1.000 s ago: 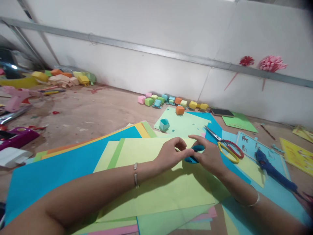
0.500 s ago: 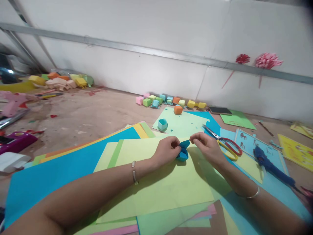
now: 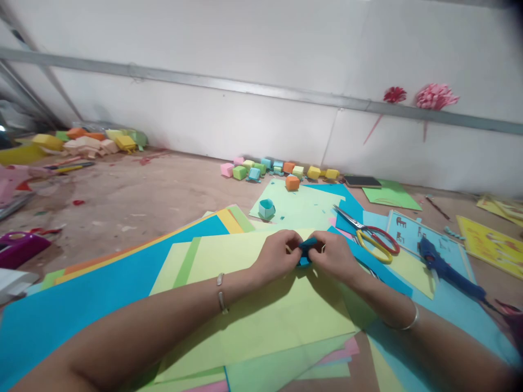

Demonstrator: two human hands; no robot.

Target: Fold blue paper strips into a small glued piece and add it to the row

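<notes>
Between both hands is a small folded blue paper piece [image 3: 304,255], held just above a pale yellow-green sheet [image 3: 261,316]. My left hand [image 3: 277,255] pinches its left side, fingers closed on the paper. My right hand [image 3: 334,255] grips the opposite side with thumb and fingertips. Much of the piece is hidden behind the fingers. Beyond them, a light-blue open paper cup shape [image 3: 267,209] sits on a pale green sheet [image 3: 300,204]. Scissors [image 3: 373,242] with red and yellow handles lie right of my right hand.
A blue glue gun [image 3: 449,272] lies on light-blue paper at right. Several small paper cubes [image 3: 254,174] line the wall, and more paper blocks [image 3: 90,144] are piled at far left. A purple tool [image 3: 20,247] and a large blue sheet [image 3: 81,316] are on the left.
My right hand has moved left and now grips the blue paper piece; before, it was apart from it. My left hand has kept its hold. The view has shifted slightly.
</notes>
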